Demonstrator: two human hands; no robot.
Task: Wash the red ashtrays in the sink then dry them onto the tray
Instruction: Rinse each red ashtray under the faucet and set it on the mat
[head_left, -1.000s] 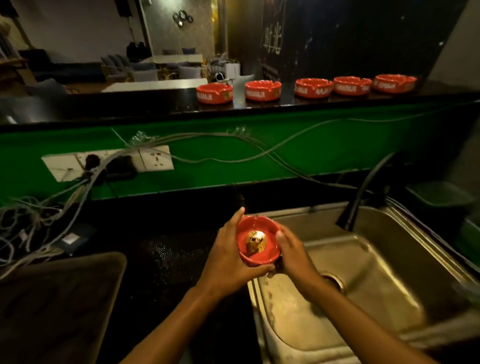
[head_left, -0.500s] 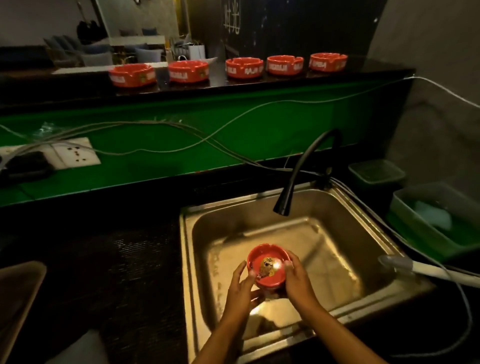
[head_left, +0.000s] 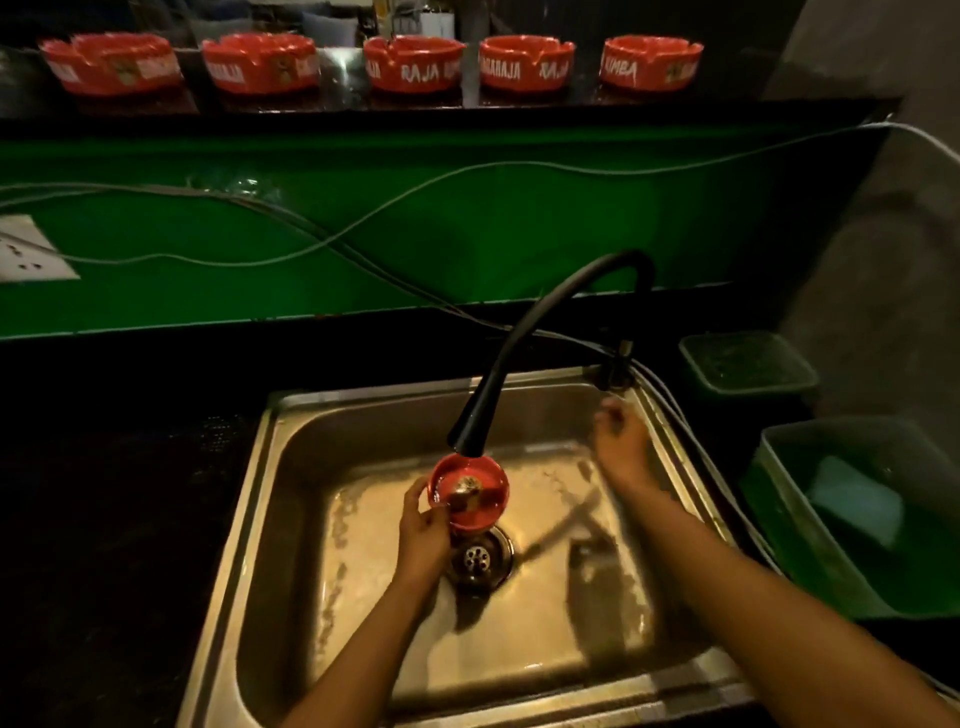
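Observation:
My left hand (head_left: 423, 530) grips a red ashtray (head_left: 470, 491) by its left rim and holds it right under the black tap spout (head_left: 467, 434), above the drain (head_left: 478, 558) of the steel sink (head_left: 291, 467). A gold emblem shows in the ashtray's bottom. My right hand (head_left: 621, 441) is blurred, raised at the sink's back right near the tap's base (head_left: 615, 371), holding nothing; its fingers look loosely curled. Several more red ashtrays (head_left: 413, 62) stand in a row on the dark upper ledge.
Grey cables (head_left: 363, 228) hang across the green wall, and a white socket plate (head_left: 28, 249) sits at the left. Two green plastic tubs (head_left: 748, 366) (head_left: 779, 499) stand right of the sink, the nearer one holding a pale sponge (head_left: 854, 499). Dark counter (head_left: 119, 519) lies left.
My right hand let go of the ashtray and moved up right toward the tap's base. My left hand alone moved the ashtray under the spout. The view came closer over the sink.

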